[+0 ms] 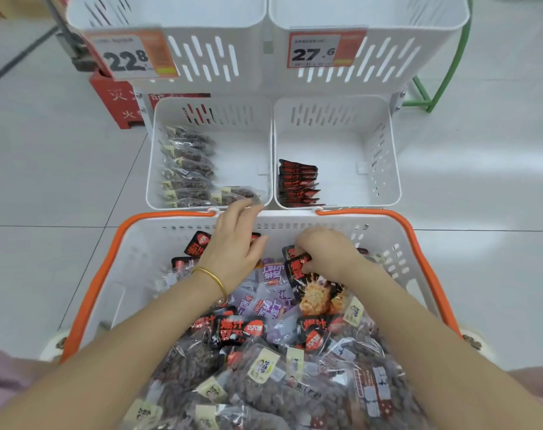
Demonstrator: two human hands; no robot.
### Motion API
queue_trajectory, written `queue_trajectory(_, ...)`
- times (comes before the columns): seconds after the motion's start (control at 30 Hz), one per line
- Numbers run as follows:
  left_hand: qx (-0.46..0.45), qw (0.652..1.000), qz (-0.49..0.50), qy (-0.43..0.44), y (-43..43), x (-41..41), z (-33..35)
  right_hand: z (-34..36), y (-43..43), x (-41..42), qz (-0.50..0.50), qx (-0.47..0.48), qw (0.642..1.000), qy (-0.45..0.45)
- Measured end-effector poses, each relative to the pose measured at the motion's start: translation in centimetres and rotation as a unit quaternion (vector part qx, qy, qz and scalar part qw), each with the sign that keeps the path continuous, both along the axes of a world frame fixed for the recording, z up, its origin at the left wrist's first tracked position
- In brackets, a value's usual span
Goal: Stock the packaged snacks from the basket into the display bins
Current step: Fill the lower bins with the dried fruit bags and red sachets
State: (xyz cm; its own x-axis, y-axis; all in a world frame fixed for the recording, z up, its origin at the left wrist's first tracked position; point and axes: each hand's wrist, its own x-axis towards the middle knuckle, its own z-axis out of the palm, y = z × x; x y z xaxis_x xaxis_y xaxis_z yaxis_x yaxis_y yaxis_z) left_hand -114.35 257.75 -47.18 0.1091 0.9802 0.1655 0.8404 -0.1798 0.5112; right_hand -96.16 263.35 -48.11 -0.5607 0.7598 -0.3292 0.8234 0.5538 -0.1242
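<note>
A white basket (146,249) with orange handles holds several snack packets: black-red, purple and clear ones. My left hand (236,240) reaches over the basket's far rim, fingers relaxed, its tips touching a clear packet (233,193) at the front of the lower left bin (154,169). My right hand (323,252) is inside the basket and grips a black-red packet (298,268). The lower left bin holds a row of clear packets (186,166). The lower right bin (388,169) holds a row of black-red packets (298,184) along its left side.
Two upper white bins (220,57) (388,57) carry price tags reading 22.8 (130,55) and 27.6 (323,51). A red box (118,103) stands on the floor at the left. A green metal frame (444,72) stands at the right. Pale tiles surround the rack.
</note>
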Motion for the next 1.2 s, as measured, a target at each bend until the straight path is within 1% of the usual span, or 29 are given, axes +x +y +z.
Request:
queue_trajectory(0.1,-0.045,0.997,-0.025,-0.054,-0.4,0.6,0.4,2.2,0.1,0.0,0.006,-0.047,0.995,0.084)
queue_trajectory(0.17,-0.098,0.988,-0.027,-0.120,-0.6,0.9,0.6,4.1,0.2,0.1,-0.025,-0.067,0.982,0.176)
queue_trajectory(0.27,-0.180,0.959,-0.016,-0.219,-0.7,1.2,1.0,7.0,0.2,0.4,-0.092,-0.103,0.933,0.331)
queue_trajectory(0.33,-0.197,0.947,-0.010,-0.252,-0.6,1.2,1.2,8.3,0.2,0.5,-0.115,-0.122,0.904,0.393)
queue_trajectory(0.47,-0.192,0.935,-0.005,-0.299,0.0,1.7,1.9,9.2,0.2,0.3,-0.150,-0.165,0.853,0.471)
queue_trajectory(0.53,-0.176,0.936,-0.001,-0.305,0.5,1.9,2.1,8.9,0.4,0.4,-0.178,-0.170,0.837,0.488)
queue_trajectory(0.6,-0.164,0.934,0.002,-0.318,1.1,2.1,2.3,8.4,1.0,1.1,-0.212,-0.189,0.831,0.478)
queue_trajectory(0.67,-0.156,0.934,0.000,-0.321,2.1,2.4,2.7,8.1,1.5,1.9,-0.232,-0.222,0.838,0.440)
queue_trajectory(0.73,-0.150,0.940,-0.007,-0.306,3.4,3.0,3.2,8.3,2.1,2.3,-0.236,-0.231,0.842,0.426)
queue_trajectory(0.8,-0.139,0.946,0.001,-0.293,5.0,3.5,3.5,8.7,3.4,2.5,-0.252,-0.197,0.831,0.454)
queue_trajectory(0.83,-0.119,0.954,0.010,-0.275,5.9,3.5,3.5,8.8,4.3,2.8,-0.267,-0.157,0.823,0.476)
queue_trajectory(0.87,-0.097,0.966,0.021,-0.238,6.9,3.3,3.3,8.9,5.3,3.2,-0.281,-0.106,0.814,0.496)
queue_trajectory(0.93,-0.066,0.990,0.036,-0.124,8.8,2.5,2.2,8.8,7.7,4.0,-0.295,0.008,0.807,0.511)
queue_trajectory(1.0,-0.048,0.998,0.039,0.000,10.2,1.5,0.7,8.1,10.0,4.3,-0.289,0.096,0.828,0.470)
queue_trajectory(1.07,-0.046,0.993,0.027,0.102,11.0,1.0,-1.1,6.8,12.1,3.8,-0.272,0.136,0.856,0.418)
queue_trajectory(1.13,-0.061,0.982,0.020,0.180,11.2,1.0,-2.5,4.7,14.2,2.8,-0.254,0.133,0.874,0.394)
queue_trajectory(1.2,-0.057,0.975,0.024,0.212,11.5,0.9,-3.3,2.9,16.3,1.6,-0.246,0.104,0.882,0.387)
